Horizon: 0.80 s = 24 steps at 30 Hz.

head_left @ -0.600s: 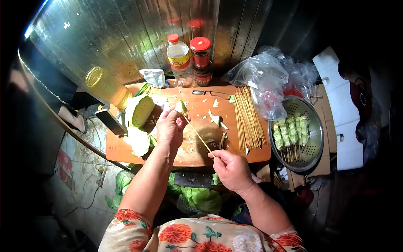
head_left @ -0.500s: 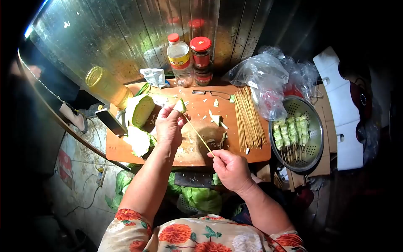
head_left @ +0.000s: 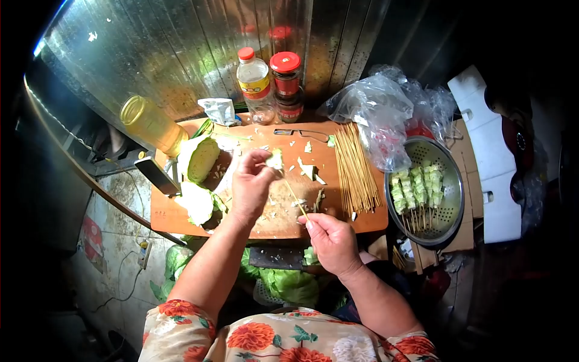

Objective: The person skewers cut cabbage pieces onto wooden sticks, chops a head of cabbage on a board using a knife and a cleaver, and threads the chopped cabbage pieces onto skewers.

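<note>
My left hand [head_left: 252, 184] pinches a small pale green cabbage piece [head_left: 275, 159] above the middle of the board. Between thumb and fingers, my right hand [head_left: 330, 240] grips the lower end of a thin bamboo skewer [head_left: 294, 193]. The skewer slants up to the cabbage piece; whether its tip has gone through is too small to tell. Left of my left hand lie a cut cabbage half [head_left: 201, 160] and a loose cabbage leaf [head_left: 196, 202]. A pile of bare bamboo skewers [head_left: 357, 175] rests on the board's right side.
On the wooden board [head_left: 172, 214] are scraps and a peeler [head_left: 294, 132]. A steel colander [head_left: 456, 208] at right holds several loaded cabbage skewers [head_left: 416, 188]. Behind stand a bottle [head_left: 254, 90], red-lidded jars [head_left: 287, 84] and plastic bags [head_left: 377, 111]. A phone [head_left: 158, 176] leans at left.
My left hand has shifted a little right with the cabbage piece and turned, so more of the piece shows. My right hand stays almost in place on the skewer.
</note>
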Each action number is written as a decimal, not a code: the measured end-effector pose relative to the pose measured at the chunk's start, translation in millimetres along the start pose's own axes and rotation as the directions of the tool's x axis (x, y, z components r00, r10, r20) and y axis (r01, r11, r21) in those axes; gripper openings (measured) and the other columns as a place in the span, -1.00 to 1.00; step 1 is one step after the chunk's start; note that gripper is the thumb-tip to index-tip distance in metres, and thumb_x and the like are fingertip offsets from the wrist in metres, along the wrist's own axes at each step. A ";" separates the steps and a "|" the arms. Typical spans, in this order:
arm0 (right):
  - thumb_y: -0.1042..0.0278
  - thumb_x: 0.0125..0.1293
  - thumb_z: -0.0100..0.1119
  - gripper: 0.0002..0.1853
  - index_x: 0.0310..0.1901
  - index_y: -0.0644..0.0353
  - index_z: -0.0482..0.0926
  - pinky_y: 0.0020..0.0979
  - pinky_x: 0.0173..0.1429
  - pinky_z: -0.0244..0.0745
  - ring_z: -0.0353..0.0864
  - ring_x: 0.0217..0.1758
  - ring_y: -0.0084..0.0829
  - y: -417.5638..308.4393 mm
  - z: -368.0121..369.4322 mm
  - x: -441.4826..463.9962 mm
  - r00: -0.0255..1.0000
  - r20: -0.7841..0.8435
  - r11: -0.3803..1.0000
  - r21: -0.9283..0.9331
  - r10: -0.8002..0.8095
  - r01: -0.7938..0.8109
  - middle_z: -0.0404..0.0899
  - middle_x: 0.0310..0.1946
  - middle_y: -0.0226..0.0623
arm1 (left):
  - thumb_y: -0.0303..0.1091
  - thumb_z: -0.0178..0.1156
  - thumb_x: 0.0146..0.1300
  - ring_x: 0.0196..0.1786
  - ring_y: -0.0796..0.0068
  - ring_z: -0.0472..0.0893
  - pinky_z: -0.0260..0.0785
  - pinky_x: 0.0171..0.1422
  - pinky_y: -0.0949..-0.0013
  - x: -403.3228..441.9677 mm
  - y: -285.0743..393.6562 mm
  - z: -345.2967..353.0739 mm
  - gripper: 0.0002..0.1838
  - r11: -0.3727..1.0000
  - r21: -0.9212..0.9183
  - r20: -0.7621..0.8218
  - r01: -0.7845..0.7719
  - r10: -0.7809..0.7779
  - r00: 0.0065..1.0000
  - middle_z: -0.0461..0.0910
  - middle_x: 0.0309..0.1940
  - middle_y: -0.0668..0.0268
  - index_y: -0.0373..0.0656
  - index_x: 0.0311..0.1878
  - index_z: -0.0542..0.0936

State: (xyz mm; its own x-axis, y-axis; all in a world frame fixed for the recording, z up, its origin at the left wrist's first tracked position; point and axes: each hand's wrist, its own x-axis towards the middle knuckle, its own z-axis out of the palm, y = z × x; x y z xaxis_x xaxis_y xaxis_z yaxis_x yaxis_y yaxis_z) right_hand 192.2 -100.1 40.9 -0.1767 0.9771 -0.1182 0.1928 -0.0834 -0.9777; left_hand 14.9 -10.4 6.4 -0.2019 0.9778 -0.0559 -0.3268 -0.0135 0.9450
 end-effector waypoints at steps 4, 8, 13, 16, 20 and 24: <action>0.41 0.41 0.05 -0.81 -0.12 0.31 0.62 -0.64 -0.54 0.22 0.29 -0.61 -0.77 12.1 -5.5 14.1 0.990 -0.138 0.998 0.059 0.012 -0.003 0.40 -0.62 -0.58 | -0.69 0.11 0.07 -0.22 0.62 0.52 0.45 -0.07 0.50 -40.5 -1.7 25.6 -0.70 0.990 0.039 0.313 0.136 -0.141 0.939 0.50 -0.27 0.39 -0.23 -0.09 0.49; 0.40 0.42 0.03 -0.79 -0.12 0.33 0.61 -0.65 -0.55 0.17 0.26 -0.62 -0.77 17.7 -15.4 17.0 0.990 -0.138 0.999 0.039 0.018 -0.013 0.37 -0.62 -0.60 | -0.53 0.11 0.04 -0.15 0.61 0.47 0.33 -0.06 0.55 -35.9 -3.6 26.0 -0.67 0.981 -0.010 0.387 0.196 -0.176 0.905 0.52 -0.21 0.39 -0.21 -0.06 0.51; 0.32 0.41 0.05 -0.75 -0.10 0.30 0.64 -0.64 -0.50 0.25 0.33 -0.60 -0.75 -2.0 -35.2 19.0 0.954 -0.210 0.963 0.209 0.215 -0.171 0.40 -0.63 -0.58 | -0.61 0.02 0.14 -0.13 0.53 0.52 0.34 0.07 0.48 12.7 -43.2 28.3 -0.76 0.999 0.004 0.190 0.041 -0.041 0.981 0.59 -0.21 0.32 -0.26 -0.11 0.54; 0.32 0.42 0.03 -0.74 -0.08 0.31 0.63 -0.63 -0.51 0.24 0.31 -0.61 -0.75 -3.6 -43.2 17.1 0.945 -0.237 0.955 0.243 0.226 -0.168 0.37 -0.65 -0.58 | -0.62 0.08 0.20 -0.13 0.52 0.54 0.40 0.03 0.45 33.8 -68.2 32.2 -0.76 0.949 0.307 0.121 0.071 -0.113 0.986 0.60 -0.23 0.31 -0.34 -0.05 0.54; 0.33 0.43 0.02 -0.75 -0.09 0.30 0.63 -0.64 -0.50 0.26 0.33 -0.61 -0.74 -3.0 -47.7 13.7 0.955 -0.215 0.959 0.238 0.205 -0.152 0.37 -0.65 -0.58 | -0.37 0.13 0.26 -0.03 0.19 0.57 0.44 0.05 0.26 44.0 -107.4 31.8 -0.68 0.565 0.820 0.169 -0.091 -0.087 0.982 0.57 -0.11 0.08 -0.21 0.06 0.58; 0.39 0.44 0.00 -0.77 -0.07 0.34 0.60 -0.66 -0.59 0.13 0.23 -0.64 -0.75 0.9 -51.0 12.4 0.964 -0.210 0.958 0.268 0.165 -0.105 0.38 -0.61 -0.56 | -0.23 0.07 0.26 0.09 -0.03 0.48 0.38 0.18 0.11 38.5 -90.5 49.0 -0.66 0.268 0.950 0.208 -0.158 -0.171 0.963 0.52 -0.01 -0.03 -0.16 0.02 0.61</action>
State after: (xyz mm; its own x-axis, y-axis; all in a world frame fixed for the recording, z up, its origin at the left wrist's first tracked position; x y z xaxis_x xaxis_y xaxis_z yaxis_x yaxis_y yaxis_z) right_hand 239.4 -78.1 47.4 0.0647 0.9690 -0.2386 -0.0558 -0.2352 -0.9703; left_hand 81.9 38.7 -65.5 0.0536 0.9875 -0.1483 0.8215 0.0408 0.5688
